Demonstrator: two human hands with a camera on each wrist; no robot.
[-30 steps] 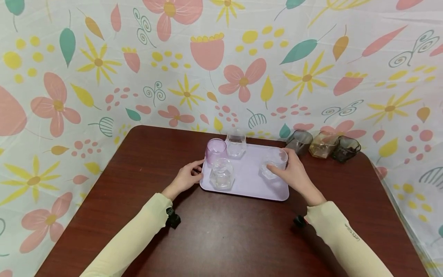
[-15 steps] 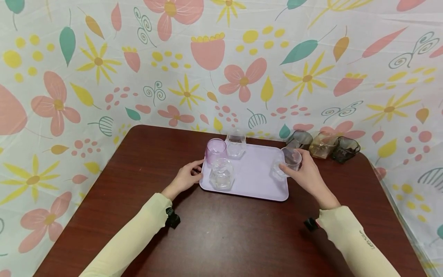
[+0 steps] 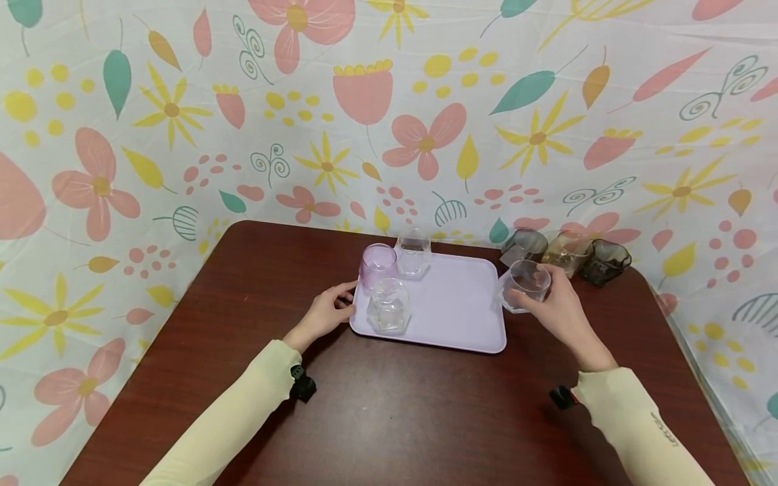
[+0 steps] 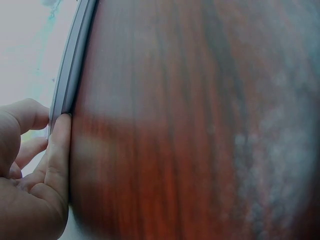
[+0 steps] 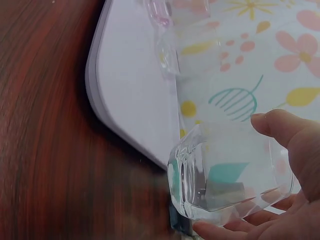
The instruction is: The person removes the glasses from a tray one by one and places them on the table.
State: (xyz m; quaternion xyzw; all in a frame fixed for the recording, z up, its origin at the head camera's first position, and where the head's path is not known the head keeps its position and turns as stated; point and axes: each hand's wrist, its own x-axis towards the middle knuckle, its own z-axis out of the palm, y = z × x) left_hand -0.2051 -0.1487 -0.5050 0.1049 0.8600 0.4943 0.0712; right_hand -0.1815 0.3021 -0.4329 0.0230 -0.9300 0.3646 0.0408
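My right hand [image 3: 568,310] grips a clear glass tumbler [image 3: 527,283] between thumb and fingers, just past the lilac tray's right edge. In the right wrist view the tumbler [image 5: 225,180] is tilted and its thick faceted base shows. My left hand [image 3: 325,312] holds the left edge of the tray [image 3: 452,317]; the left wrist view shows its fingers [image 4: 59,145] against the rim. On the tray's left part stand a purple glass [image 3: 379,266], a clear glass [image 3: 389,307] in front of it and another clear glass [image 3: 414,253] behind.
Right of the tray, near the table's back edge, stand a grey glass [image 3: 524,244], an amber glass [image 3: 565,250] and a dark glass [image 3: 606,261], close together. The brown table [image 3: 377,418] meets a flower-patterned cloth [image 3: 389,148] at the back.
My right hand has carried the clear tumbler rightward from above the tray's right part to beyond its edge. My left hand and the other glasses stay put.
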